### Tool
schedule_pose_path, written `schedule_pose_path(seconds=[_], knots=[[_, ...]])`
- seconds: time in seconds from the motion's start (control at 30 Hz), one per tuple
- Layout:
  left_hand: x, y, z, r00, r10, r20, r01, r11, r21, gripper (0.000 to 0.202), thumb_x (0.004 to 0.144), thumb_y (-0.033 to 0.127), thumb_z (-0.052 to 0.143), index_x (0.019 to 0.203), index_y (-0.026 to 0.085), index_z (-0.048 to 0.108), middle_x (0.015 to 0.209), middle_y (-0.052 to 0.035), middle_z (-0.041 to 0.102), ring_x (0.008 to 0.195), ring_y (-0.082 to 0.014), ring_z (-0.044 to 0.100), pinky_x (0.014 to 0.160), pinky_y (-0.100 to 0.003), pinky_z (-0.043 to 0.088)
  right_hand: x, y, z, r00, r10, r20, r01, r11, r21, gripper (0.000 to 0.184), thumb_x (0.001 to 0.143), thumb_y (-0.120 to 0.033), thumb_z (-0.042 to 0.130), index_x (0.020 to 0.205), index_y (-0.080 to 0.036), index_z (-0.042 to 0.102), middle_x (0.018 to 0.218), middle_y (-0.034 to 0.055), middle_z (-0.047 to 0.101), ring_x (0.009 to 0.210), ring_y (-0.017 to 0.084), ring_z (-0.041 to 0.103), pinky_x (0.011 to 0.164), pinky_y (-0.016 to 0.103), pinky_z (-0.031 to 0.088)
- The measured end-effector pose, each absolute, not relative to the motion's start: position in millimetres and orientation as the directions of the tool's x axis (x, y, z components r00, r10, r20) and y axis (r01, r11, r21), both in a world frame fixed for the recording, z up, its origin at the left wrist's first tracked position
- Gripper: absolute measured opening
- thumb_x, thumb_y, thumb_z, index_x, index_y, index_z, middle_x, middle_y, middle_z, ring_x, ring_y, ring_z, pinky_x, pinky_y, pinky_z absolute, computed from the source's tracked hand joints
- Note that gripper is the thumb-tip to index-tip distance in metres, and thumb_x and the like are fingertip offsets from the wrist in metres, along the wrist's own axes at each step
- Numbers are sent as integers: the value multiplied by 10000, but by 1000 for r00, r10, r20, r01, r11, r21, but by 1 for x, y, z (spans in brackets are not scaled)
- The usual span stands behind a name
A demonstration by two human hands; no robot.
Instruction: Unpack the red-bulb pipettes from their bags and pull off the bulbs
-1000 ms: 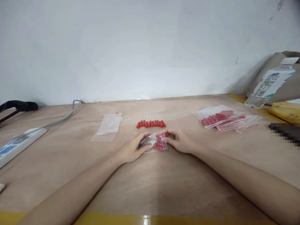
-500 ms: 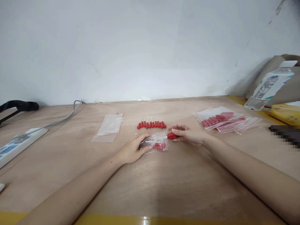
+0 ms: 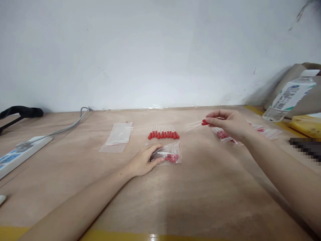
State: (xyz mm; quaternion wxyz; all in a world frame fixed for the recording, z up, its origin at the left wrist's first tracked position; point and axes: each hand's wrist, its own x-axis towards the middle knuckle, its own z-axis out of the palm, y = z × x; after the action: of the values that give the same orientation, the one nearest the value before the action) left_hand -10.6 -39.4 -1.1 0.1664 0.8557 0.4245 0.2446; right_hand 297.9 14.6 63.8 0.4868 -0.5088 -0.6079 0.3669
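My left hand point(image 3: 146, 160) is closed around the left side of a clear plastic bag point(image 3: 177, 148) resting on the table. Red-bulbed droppers point(image 3: 172, 158) show inside that bag. To its right and farther back, my right hand point(image 3: 224, 122) is raised, pinching a pair of droppers point(image 3: 204, 122) by their red bulbs, the clear tubes pointing left. Behind the bag lies a row of several droppers point(image 3: 164, 134), bulbs toward me. A pile of filled bags point(image 3: 223, 134) is partly hidden under my right hand and forearm.
At the left lie a stack of flat plastic bags point(image 3: 119, 134) and a white power strip point(image 3: 15, 155) with a grey cable point(image 3: 70, 126). A water bottle point(image 3: 288, 95) leans against a beige bag point(image 3: 272, 90) at the right, beside a yellow packet point(image 3: 304, 124).
My right hand has moved right and back, away from the bag's mouth, with droppers between its fingers. My left hand keeps its grip on the bag. The view has shifted slightly.
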Motion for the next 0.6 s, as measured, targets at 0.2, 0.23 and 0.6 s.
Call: schedule_pose_path(seconds=[0.2,0.23,0.6], knots=[[-10,-40,-1,515,809,285,640,-584,499,387,826,410,487,1162,219,466,1134,-56,559,1008,-214,526,824,-339,444,264,29,23,-94,738,668,542,600,-588,160,752,-317,585,852,-201,628,910,62,613,846,184,593,777,346,499],[-10,-40,-1,514,808,288,640,-585,498,385,826,409,489,1160,218,467,1133,-56,560,1011,-214,525,827,-339,442,258,32,16,-156,714,683,585,624,-518,150,770,-294,560,860,-199,633,931,64,608,858,184,585,795,351,488],[-10,-39,-2,532,790,304,630,-610,482,382,832,396,488,1166,213,460,1117,-58,560,996,-207,521,824,-337,434,236,42,-18,-446,656,609,613,719,-327,231,808,-221,498,994,-193,634,1004,81,617,968,214,537,883,381,429]])
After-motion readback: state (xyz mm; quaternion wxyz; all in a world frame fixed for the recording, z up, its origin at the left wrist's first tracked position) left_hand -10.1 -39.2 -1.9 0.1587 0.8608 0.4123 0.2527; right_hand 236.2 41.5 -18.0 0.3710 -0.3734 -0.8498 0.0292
